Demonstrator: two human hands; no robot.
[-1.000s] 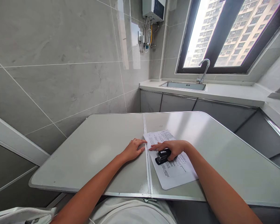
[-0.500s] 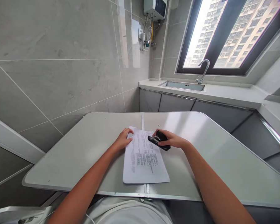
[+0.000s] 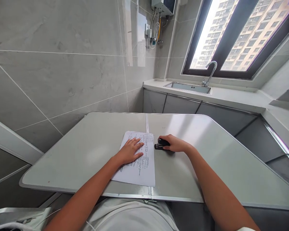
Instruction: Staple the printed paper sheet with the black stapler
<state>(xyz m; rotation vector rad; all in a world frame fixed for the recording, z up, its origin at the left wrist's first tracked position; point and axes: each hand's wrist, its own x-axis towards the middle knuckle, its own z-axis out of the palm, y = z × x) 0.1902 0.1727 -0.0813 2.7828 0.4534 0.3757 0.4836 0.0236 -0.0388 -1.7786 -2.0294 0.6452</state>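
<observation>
Printed sheets of paper (image 3: 144,170) lie on the pale folding table (image 3: 69,160), slightly turned, near its front edge. My left hand (image 3: 130,151) rests flat on the paper with its fingers spread, covering part of the text. Just right of the paper, my right hand (image 3: 175,143) grips a black stapler (image 3: 162,144). The stapler's front end points left toward the paper, a small gap apart from it. My fingers hide the stapler's rear part.
A metal seam (image 3: 147,123) runs down the table's middle. Beyond the table stand a counter (image 3: 240,96) with a sink (image 3: 190,87) and a faucet (image 3: 210,73) below a window. A grey tiled wall (image 3: 62,80) rises at the left.
The paper has shifted left and turned. My left hand has gone from holding its edge to lying flat on it. The stapler, formerly over the paper, is now beside it on the right.
</observation>
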